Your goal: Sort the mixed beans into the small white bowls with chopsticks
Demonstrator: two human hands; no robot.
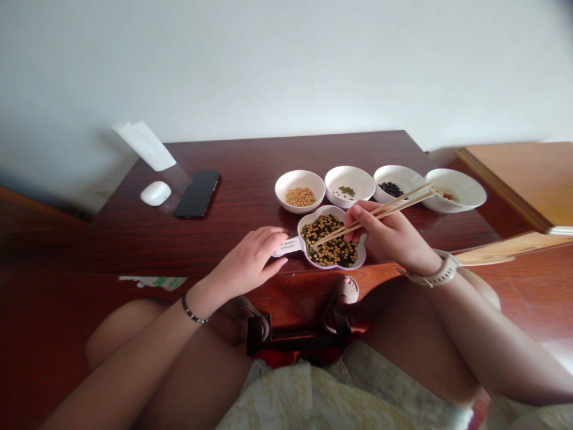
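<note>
My left hand (pixel 262 255) is closed on the short handle of a white scoop-like dish with a purple rim (pixel 362 258). Mixed beans (pixel 329 245), yellow, green and black, fill the dish. In my right hand (pixel 385 230) is a pair of wooden chopsticks (pixel 405 200), their tips down among the beans on the dish's left side. Whether the tips pinch a bean is too small to tell. Behind the dish stand a bowl of soybeans (pixel 299 209), a bowl with a few green beans (pixel 332 200) and a bowl of black beans (pixel 398 171).
A larger white bowl (pixel 470 190) with reddish and pale bits is at the far right. To the left on the dark table (pixel 250 161) lie a black phone (pixel 197 194), a white rounded case (pixel 156 193) and a white tissue pack (pixel 145 145). A wall rises behind the table.
</note>
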